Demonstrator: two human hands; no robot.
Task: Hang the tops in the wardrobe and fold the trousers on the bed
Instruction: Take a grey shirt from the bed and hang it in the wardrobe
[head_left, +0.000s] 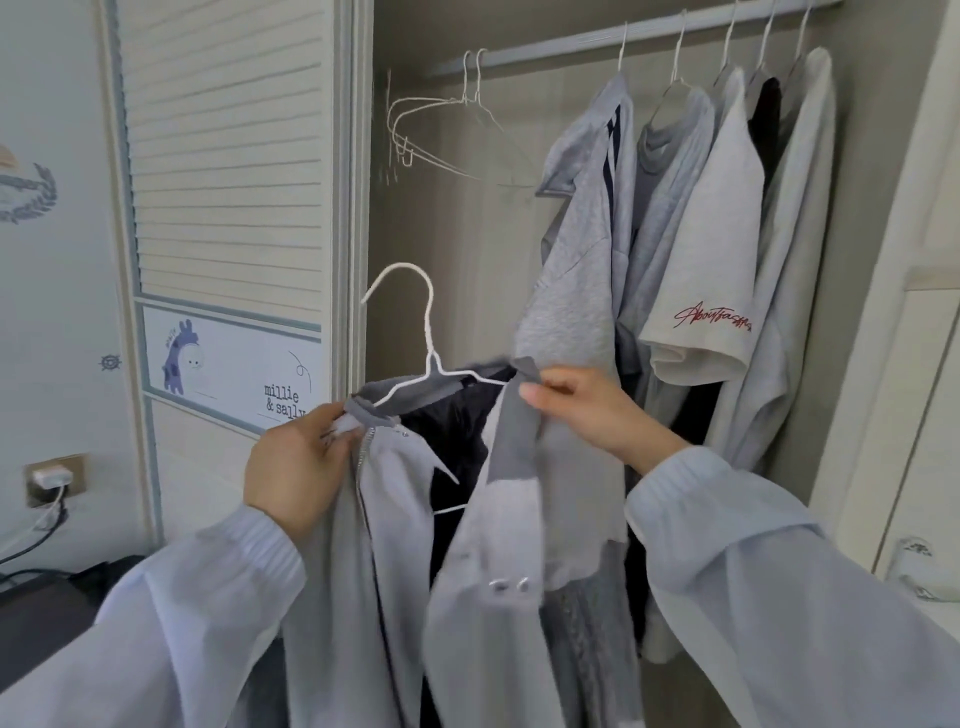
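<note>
Both hands up in front of the open wardrobe (467, 234), holding a grey zip jacket (358, 545) spread between them.

Left hand (296, 467): fingers curled round the jacket's left front edge at the collar, just beside the zip top. Firm grip on cloth.

Right hand (592, 410): thumb and fingers pinch the darker grey collar band on the other front edge, held a little higher than the left.

White wire hanger (415, 332) sits inside the jacket's neck; hook points up and left, free of the rail, well below it. One hanger shoulder shows under the collar, and the bottom wire shows lower down against the dark lining. Jacket fronts hang open and loose; two metal snaps visible on the right panel.

Rail (649, 36) runs across the wardrobe top. Two bare wire hangers (457, 109) hang at its left end. To the right, five tops already hung: a grey hooded one with a dark stripe (587, 208), a grey tee (670, 171), a pale tee with red script on the sleeve (717, 234), a black one (766, 119), a pale grey one (810, 208).

Left of the wardrobe: louvred door (223, 156) with a cartoon panel below. Wall socket (54, 478) with plug and cable lower left.

Trousers and bed not in view.
</note>
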